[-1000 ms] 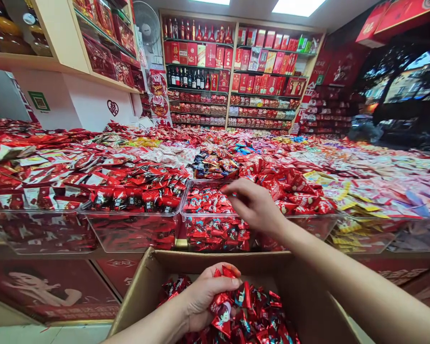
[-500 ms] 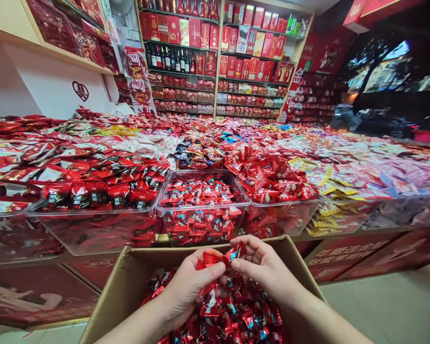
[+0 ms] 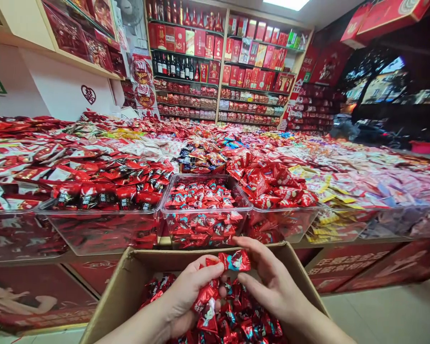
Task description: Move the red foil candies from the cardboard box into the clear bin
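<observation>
My left hand (image 3: 197, 284) is closed around a few red wrapped candies, one of which (image 3: 234, 261) sticks out to the right from between thumb and fingers. Another held candy (image 3: 208, 313) shows below the palm. Just right of the upper candy, my right hand (image 3: 268, 277) has its thumb and fingers apart with nothing between them. Both hands are over an open cardboard box (image 3: 111, 291) that holds a heap of red and blue wrapped candies (image 3: 249, 313).
Behind the box stands a clear bin (image 3: 206, 210) of similar candies. Bins with dark-and-red packets (image 3: 103, 196), red packets (image 3: 272, 184) and yellow packets (image 3: 335, 191) flank it. Shelves (image 3: 218, 62) of bottles and red boxes line the back.
The fingers of my right hand have come off the candy and spread. More of that candy now shows, held at my left fingertips. The view has shifted slightly.
</observation>
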Available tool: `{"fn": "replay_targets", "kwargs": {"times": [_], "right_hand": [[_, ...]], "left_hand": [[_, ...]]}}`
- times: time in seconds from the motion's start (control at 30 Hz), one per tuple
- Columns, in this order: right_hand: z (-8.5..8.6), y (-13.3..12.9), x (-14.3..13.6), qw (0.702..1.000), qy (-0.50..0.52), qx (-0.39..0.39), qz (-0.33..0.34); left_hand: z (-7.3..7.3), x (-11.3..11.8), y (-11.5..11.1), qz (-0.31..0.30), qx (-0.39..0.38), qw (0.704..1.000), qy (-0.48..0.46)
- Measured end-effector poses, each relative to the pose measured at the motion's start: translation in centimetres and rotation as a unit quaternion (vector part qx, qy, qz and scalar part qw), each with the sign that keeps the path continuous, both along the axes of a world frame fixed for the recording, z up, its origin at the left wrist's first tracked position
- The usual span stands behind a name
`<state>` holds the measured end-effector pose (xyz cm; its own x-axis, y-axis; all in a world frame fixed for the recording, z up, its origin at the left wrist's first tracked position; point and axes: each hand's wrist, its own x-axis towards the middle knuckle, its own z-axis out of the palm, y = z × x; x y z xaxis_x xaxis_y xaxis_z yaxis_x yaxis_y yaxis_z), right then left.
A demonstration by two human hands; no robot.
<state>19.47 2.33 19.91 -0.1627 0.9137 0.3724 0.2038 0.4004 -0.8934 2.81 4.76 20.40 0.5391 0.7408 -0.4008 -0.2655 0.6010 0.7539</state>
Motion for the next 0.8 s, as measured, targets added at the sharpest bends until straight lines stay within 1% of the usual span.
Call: {"fn": "replay_targets", "kwargs": {"times": [0.03,0.07,0.13,0.17,0.23,0.27,0.3,0.33,0.37,0.4,0.43,0.5,0.57,0.63,0.7,0.73,0.8], "right_hand": [[0.1,-0.1,0.2,0.996,-0.061,0.065,0.009],[0.3,-0.1,0.3,0.986,-0.116,0.119,0.015],[1.5,0.0,0.5,0.960,-0.194,0.202,0.008],[2.4,0.3,0.5,0.946,-0.214,0.241,-0.009],[4.9,1.5,0.3,0.915,-0.249,0.312,-0.063],[6.3,2.5,0.2,0.896,-0.276,0.335,-0.095],[7.7,3.7,-0.1,0.876,-0.315,0.342,-0.126],[9.0,5.2,-0.5,0.855,-0.370,0.330,-0.151],[10.1,6.7,-0.9,0.835,-0.434,0.297,-0.163],[10.8,8.3,-1.4,0.815,-0.495,0.254,-0.162],[11.3,9.9,-1.9,0.804,-0.525,0.230,-0.156],[11.4,12.5,-2.8,0.793,-0.559,0.197,-0.138],[11.0,14.3,-3.5,0.789,-0.574,0.181,-0.121],[10.7,14.9,-3.8,0.787,-0.587,0.158,-0.103],[11.0,14.5,-3.7,0.791,-0.589,0.138,-0.090],[11.3,13.9,-3.4,0.796,-0.583,0.134,-0.088],[12.0,11.7,-2.9,0.806,-0.564,0.145,-0.100]], "left_hand": [[0.1,-0.1,0.0,-0.002,-0.013,1.000,-0.013],[0.1,-0.3,0.0,-0.005,-0.022,0.999,-0.026],[0.1,-0.5,0.1,-0.004,-0.027,0.998,-0.057],[0.1,-0.6,0.1,0.000,-0.024,0.997,-0.070],[0.0,-0.7,0.3,0.013,-0.015,0.996,-0.086],[-0.1,-0.7,0.4,0.018,-0.009,0.996,-0.086],[-0.2,-0.7,0.4,0.022,-0.004,0.997,-0.080],[-0.3,-0.7,0.5,0.024,0.001,0.997,-0.069],[-0.4,-0.7,0.5,0.025,0.003,0.998,-0.056],[-0.4,-0.7,0.6,0.025,0.005,0.999,-0.044],[-0.4,-0.7,0.6,0.027,0.005,0.999,-0.034],[-0.4,-0.7,0.7,0.035,0.005,0.999,-0.023],[-0.5,-0.7,0.8,0.046,0.006,0.999,-0.020],[-0.5,-0.8,0.8,0.051,0.006,0.998,-0.020],[-0.4,-0.9,0.8,0.047,0.007,0.999,-0.017],[-0.4,-1.0,0.8,0.041,0.007,0.999,-0.017],[-0.2,-1.0,0.7,0.024,0.016,0.999,-0.018]]}}
